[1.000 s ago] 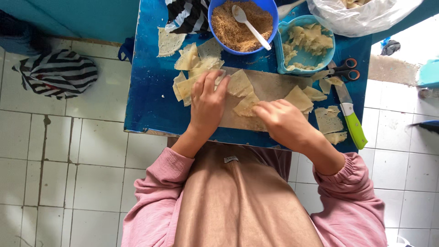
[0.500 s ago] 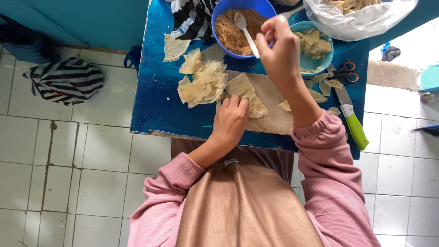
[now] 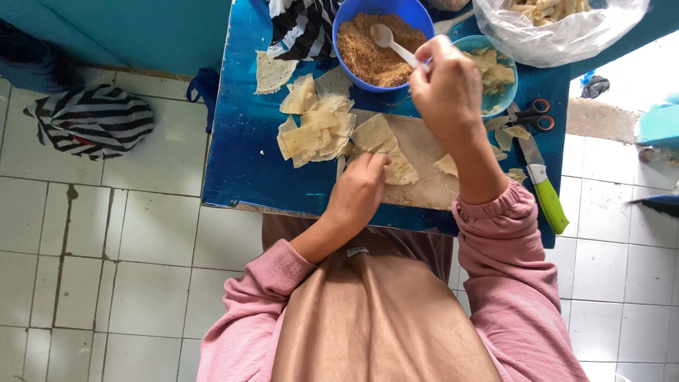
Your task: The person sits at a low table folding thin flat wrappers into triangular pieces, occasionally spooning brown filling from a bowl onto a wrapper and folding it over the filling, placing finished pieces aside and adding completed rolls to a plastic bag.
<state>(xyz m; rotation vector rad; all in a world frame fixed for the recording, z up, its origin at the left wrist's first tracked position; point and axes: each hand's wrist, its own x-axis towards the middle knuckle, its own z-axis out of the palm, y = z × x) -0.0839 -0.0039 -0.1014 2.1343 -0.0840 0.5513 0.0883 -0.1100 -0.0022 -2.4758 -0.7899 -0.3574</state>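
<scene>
My right hand (image 3: 447, 88) grips the handle of a white spoon (image 3: 391, 41) whose bowl rests in brown crumbly filling inside a blue bowl (image 3: 353, 73). My left hand (image 3: 361, 189) presses its fingers on a pale triangular dough sheet (image 3: 385, 145) lying on a wooden board (image 3: 424, 180). A loose pile of similar pale sheets (image 3: 315, 120) lies just left of the board on the blue table (image 3: 240, 155).
A smaller light-blue bowl (image 3: 498, 71) of dough pieces sits behind my right hand. Scissors (image 3: 534, 117) and a green-handled knife (image 3: 546, 194) lie at the right edge. A plastic bag (image 3: 559, 28) and striped cloth (image 3: 300, 21) are at the back. Another striped cloth (image 3: 92, 120) lies on the tiled floor.
My right hand left the board, rose to the blue bowl and took hold of the spoon. My left hand stayed on the dough sheet.
</scene>
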